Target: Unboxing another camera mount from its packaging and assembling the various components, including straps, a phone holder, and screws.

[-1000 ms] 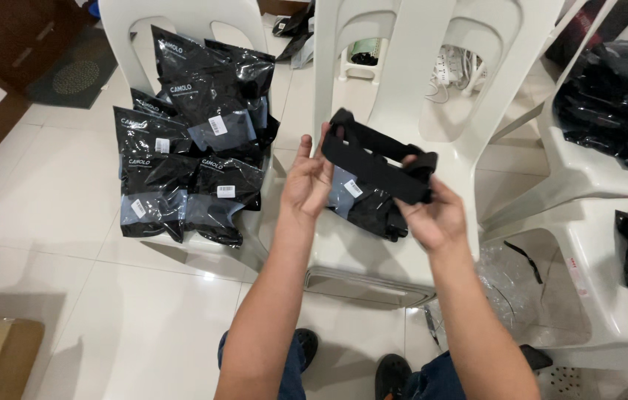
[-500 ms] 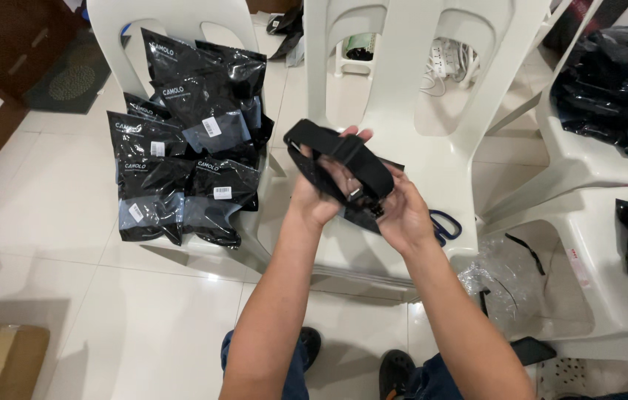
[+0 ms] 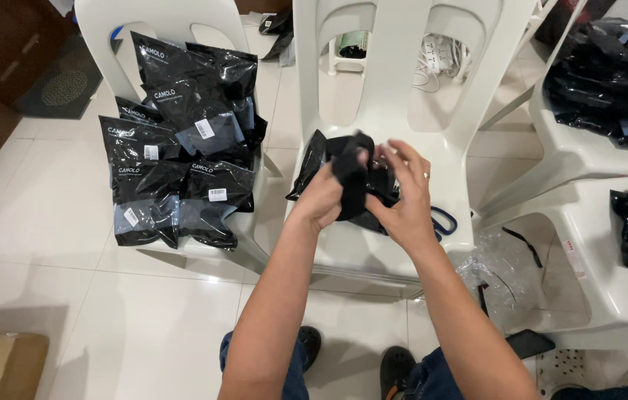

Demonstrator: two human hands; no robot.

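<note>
Strap (image 3: 351, 185) bunched, clamped in both grips: left hand (image 3: 325, 200) and right hand (image 3: 403, 196) closed round it. Packed bags (image 3: 180, 141) piled left of the grip; unpacked heap (image 3: 610, 74) right, so much remains.

You held a black strap (image 3: 349, 178), bunched and folded into a soft upright wad, pinched between your left hand (image 3: 323, 198) and right hand (image 3: 403, 194), its top edge poking above your fingertips.

Four white plastic chairs (image 3: 373, 81), two hands, roughly eight black packets (image 3: 195, 111) stacked left.
</note>
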